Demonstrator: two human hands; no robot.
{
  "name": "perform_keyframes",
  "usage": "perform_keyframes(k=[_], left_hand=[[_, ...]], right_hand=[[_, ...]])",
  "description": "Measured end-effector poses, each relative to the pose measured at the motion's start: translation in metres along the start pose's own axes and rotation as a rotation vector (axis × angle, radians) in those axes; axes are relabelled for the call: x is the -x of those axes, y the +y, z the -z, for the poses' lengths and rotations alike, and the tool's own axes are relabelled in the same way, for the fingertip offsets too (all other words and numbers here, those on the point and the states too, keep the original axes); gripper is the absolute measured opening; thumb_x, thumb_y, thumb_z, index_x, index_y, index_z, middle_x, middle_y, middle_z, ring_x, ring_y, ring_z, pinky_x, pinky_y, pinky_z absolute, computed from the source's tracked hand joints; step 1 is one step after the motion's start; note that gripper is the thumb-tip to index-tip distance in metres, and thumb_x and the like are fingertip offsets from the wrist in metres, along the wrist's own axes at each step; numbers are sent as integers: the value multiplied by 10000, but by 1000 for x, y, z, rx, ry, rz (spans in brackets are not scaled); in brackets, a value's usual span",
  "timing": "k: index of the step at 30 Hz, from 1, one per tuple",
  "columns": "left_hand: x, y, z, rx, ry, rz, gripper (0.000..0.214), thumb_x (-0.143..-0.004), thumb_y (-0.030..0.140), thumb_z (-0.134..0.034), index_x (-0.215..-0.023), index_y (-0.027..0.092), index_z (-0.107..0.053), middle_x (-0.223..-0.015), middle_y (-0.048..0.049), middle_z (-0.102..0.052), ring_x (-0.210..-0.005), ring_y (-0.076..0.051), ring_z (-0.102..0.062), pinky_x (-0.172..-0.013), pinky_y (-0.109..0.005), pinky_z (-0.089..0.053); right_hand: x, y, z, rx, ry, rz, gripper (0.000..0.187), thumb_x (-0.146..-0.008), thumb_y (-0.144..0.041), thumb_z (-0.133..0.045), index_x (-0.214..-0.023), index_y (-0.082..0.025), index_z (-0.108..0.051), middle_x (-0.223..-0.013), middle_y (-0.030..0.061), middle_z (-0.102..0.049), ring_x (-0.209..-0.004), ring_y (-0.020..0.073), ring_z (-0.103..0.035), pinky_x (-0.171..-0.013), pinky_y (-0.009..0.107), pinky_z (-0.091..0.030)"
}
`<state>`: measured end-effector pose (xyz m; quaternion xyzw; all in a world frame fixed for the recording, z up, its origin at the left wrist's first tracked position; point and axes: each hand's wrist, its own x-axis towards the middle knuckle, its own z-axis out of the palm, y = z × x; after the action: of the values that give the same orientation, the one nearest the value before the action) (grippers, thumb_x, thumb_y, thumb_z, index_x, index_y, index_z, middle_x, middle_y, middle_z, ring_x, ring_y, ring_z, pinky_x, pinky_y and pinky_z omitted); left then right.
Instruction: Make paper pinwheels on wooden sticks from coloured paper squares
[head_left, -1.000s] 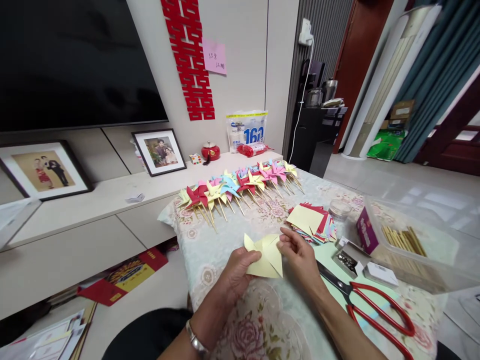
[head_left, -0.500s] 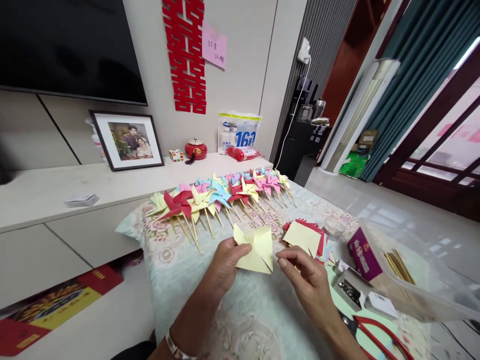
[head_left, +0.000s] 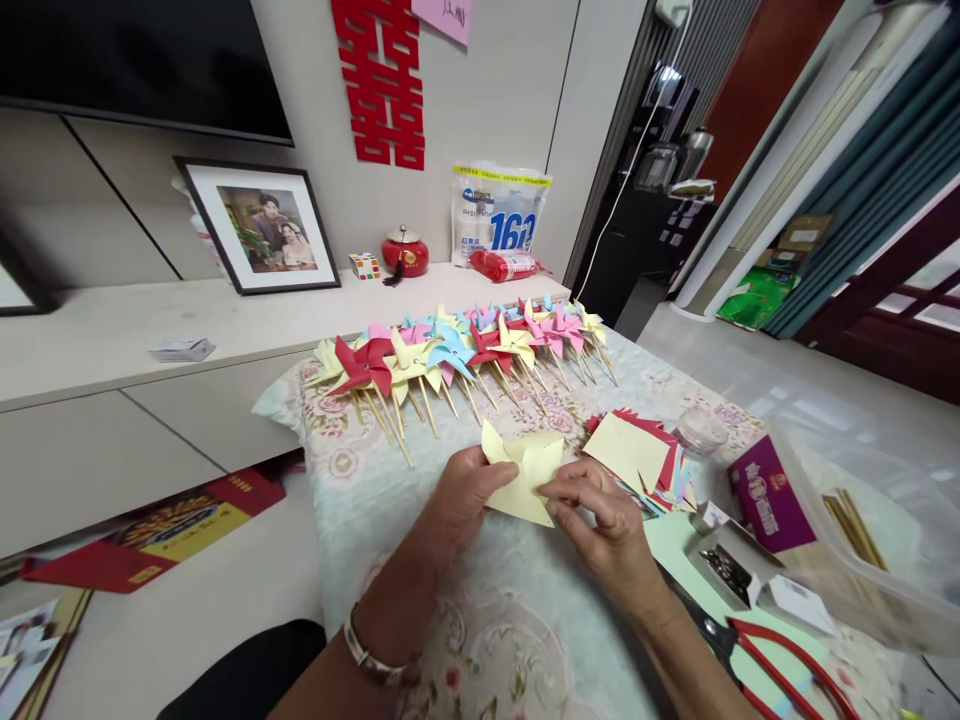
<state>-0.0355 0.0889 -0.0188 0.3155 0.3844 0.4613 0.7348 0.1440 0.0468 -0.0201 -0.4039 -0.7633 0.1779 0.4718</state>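
My left hand (head_left: 459,505) pinches a pale yellow paper square (head_left: 523,488) with slit corners, its thumb pressed on the front. One upper corner of the sheet stands up. At the paper's lower right edge, my right hand (head_left: 604,515) has its fingertips closed on a corner; the exact grip is partly hidden. Just beyond the hands lies a stack of coloured paper squares (head_left: 626,450) with a pale yellow one on top. Finished paper pinwheels (head_left: 450,350) on wooden sticks lie in rows across the far side of the cloth-covered table (head_left: 390,520).
At right are red-handled scissors (head_left: 780,655), an opened small box of dark metal pieces (head_left: 727,575), a small white box (head_left: 796,605), a round clear container (head_left: 701,430) and a clear plastic bin (head_left: 900,600) holding sticks. Behind the table, a white cabinet (head_left: 247,330) bears a framed photo (head_left: 259,228).
My right hand has moved left and taken the paper's lower right corner. The camera view has tilted down slightly, while my left hand keeps hold of the sheet.
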Motion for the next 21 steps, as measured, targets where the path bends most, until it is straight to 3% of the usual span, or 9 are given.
perform_keyframes(k=[7, 12, 17, 21], left_hand=[[-2, 3, -3, -51, 65, -46, 358, -557, 251, -789, -872, 95, -726, -740, -82, -762, -628, -205, -674, -632, -292, -495], [1, 1, -1, -62, 58, -34, 356, -567, 248, -778, -883, 93, -722, -752, -88, -760, -639, -203, -670, -629, -291, -493], [2, -1, 1, -60, 34, -26, 334, -579, 261, -777, -867, 100, -722, -738, -84, -747, -658, -215, -672, -634, -295, -490], [3, 0, 1, -65, 23, -25, 342, -578, 270, -775, -870, 100, -723, -748, -90, -742, -664, -215, -666, -644, -299, -486]], right_hand=[[-5, -15, 8, 61, -69, 21, 279, -887, -58, -530, -1034, -202, -719, -932, 66, -581, -863, 182, -588, -721, 303, -478], [-3, -11, 8, 45, -95, -13, 240, -906, -99, -537, -1031, -202, -713, -961, 73, -645, -910, 197, -623, -770, 314, -497], [-2, -7, 5, 55, -111, -61, 193, -954, -150, -535, -989, -216, -713, -810, 37, -698, -761, 176, -654, -689, 293, -502], [-2, -7, 1, 48, -67, -5, 203, -927, -132, -568, -1020, -233, -717, -860, 50, -726, -814, 195, -675, -700, 309, -528]])
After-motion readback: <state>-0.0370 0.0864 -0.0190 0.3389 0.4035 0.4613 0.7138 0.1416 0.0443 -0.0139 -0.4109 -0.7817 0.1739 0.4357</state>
